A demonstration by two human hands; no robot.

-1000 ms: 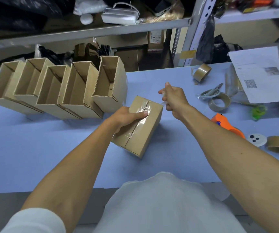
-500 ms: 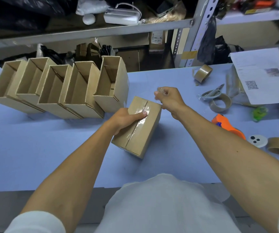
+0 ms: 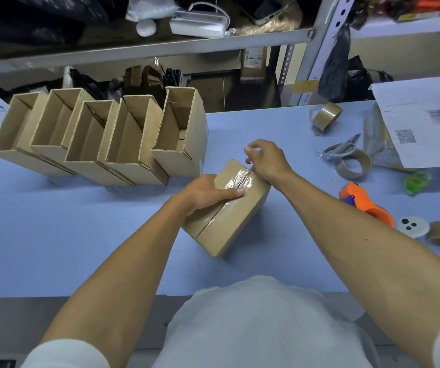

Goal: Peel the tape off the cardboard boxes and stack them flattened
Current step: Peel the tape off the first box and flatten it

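— What's over on the left?

— A row of open boxes (image 3: pixel 99 139), five of them leaning together on the blue table (image 3: pixel 54 235), tops open and not yet flattened. None of them is stacked flat anywhere in view.

— And the one being worked on?

— A closed box (image 3: pixel 229 221) lies just right of that row, in front of the person. Clear tape (image 3: pixel 236 181) runs along its top seam, wrinkled and lifting at the far end.

— How are the hands?

— The left hand (image 3: pixel 203 193) grips the box from the near-left side, thumb pressed across the tape. The right hand (image 3: pixel 266 160) is at the far end with fingers curled; it seems to pinch the tape's loose end, though the clear film is hard to make out there.

— So which step is this?

— Peeling, I'd say, and early: most of the strip is on the seam.

— Next?

— Probably a steady pull along the seam while the left hand holds the box down.

— Anything further right?

— Tape rolls (image 3: pixel 353 164), scissors (image 3: pixel 342 148) and an orange tape dispenser (image 3: pixel 365 205), all untouched.
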